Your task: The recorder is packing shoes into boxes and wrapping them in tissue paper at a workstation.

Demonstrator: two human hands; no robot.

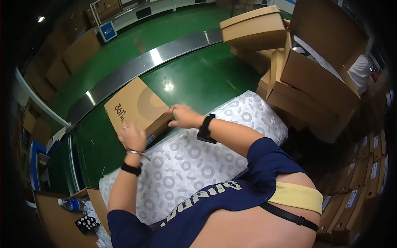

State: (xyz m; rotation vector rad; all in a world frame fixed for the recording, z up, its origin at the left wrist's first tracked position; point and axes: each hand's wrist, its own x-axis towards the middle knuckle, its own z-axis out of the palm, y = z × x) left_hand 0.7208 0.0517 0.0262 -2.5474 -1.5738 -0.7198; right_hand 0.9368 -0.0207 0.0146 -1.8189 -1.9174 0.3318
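A tan cardboard shoe box (155,97) with a large pale ring on its lid sits on the green work surface, closed and turned at an angle. My left hand (133,136) lies over the lid's near left edge, its fingers stretched out and slightly blurred. At the box's right corner, my right hand (186,117) grips the edge with bent fingers and thumb. Below both hands, white wrapping paper (182,165) patterned with grey rings lies spread in front of me. The near side of the box is partly hidden by my hands.
A metal rail (155,57) curves along the far side. Stacked cardboard boxes (254,31) and a large open carton (318,72) stand at the right. More shoe boxes (347,206) line the lower right. At lower left, a bottle (70,203) lies in a carton.
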